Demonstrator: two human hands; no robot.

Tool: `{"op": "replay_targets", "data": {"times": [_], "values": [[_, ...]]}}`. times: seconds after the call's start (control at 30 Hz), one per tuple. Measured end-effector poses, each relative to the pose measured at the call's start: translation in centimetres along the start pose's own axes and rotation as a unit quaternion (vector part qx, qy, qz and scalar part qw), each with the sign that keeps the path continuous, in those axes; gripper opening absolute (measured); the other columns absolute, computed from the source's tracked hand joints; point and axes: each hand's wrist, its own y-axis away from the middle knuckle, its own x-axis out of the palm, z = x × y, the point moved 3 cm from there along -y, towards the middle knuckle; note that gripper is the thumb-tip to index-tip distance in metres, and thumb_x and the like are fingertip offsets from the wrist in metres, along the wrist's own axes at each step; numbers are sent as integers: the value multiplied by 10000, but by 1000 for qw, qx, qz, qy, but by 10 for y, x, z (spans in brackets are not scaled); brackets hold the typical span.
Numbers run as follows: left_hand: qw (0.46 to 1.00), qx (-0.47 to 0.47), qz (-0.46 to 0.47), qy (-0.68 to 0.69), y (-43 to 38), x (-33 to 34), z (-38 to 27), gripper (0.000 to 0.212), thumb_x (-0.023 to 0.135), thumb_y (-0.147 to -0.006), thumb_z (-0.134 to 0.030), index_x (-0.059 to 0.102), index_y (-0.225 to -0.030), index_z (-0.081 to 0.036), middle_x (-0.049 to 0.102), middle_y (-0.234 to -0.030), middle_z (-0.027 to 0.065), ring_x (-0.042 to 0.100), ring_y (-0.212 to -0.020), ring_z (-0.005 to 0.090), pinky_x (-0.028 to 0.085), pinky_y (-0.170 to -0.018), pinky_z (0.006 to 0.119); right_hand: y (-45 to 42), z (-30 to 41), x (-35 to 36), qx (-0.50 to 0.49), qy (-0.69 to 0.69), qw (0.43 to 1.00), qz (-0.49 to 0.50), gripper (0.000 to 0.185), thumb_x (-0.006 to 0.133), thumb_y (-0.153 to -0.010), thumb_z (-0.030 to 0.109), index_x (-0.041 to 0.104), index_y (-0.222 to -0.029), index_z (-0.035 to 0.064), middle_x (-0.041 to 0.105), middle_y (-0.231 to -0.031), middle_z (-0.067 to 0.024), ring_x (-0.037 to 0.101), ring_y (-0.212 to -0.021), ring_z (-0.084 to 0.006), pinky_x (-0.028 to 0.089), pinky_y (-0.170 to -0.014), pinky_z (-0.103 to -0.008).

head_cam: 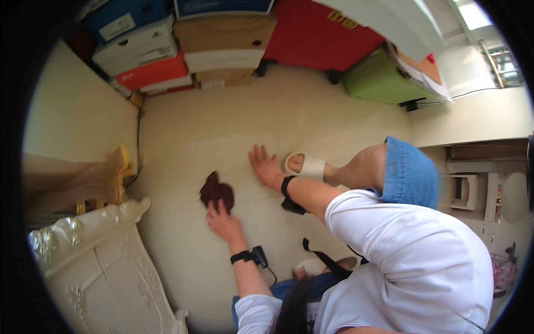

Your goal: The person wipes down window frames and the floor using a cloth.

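A crumpled dark maroon cloth (217, 193) lies on the pale tiled floor. The fingers of my left hand (223, 223) lie over its near edge, slightly apart. My thumb cannot be made out, so whether I grip the cloth is unclear. To the right of it, my right hand (265, 167) has its fingers spread, holds nothing and appears to rest palm down on the floor (200, 121). Just beside that hand is my foot in a white open-toed slipper (311, 166). Black straps circle both wrists, and a small black device (259, 256) sits on the left one.
Stacked shoe boxes (225, 37) and a red wheeled suitcase (321, 37) line the far side, with a green case (375, 79) at the right. A carved white furniture panel (121, 267) stands at lower left. Along the left wall runs a dark cable (139, 146).
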Motion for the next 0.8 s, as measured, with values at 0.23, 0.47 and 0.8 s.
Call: {"op": "replay_targets", "data": {"times": [0.23,0.47,0.8], "values": [[973,-205,-82,-64,-4,-38,78,532,649,-755,-32,580,-1277,-109,464,-1402,134,486,-1156,377,453,-904,505,-8,2,-8,-36,48,994,87,1200,885,-651,266,98,-1514,-12,40,-1559,-303,122,-1435,-484,438,-985,-621],[943,-302,-104,-97,7,-40,110,512,633,-776,-33,583,-1281,-100,439,-1438,118,469,-1176,377,433,-947,494,-2,14,-28,-70,-10,989,126,1188,892,-638,233,123,-1508,-23,57,-1556,-306,117,-1438,-482,460,-962,-618],[889,-441,-49,-115,-20,-1,111,556,597,-823,-161,527,-1373,-201,388,-1474,115,511,-1100,452,502,-900,512,-10,-6,-5,-108,66,990,59,994,802,-749,267,214,-1490,-40,194,-1538,-301,203,-1421,-474,455,-955,-636]]}}
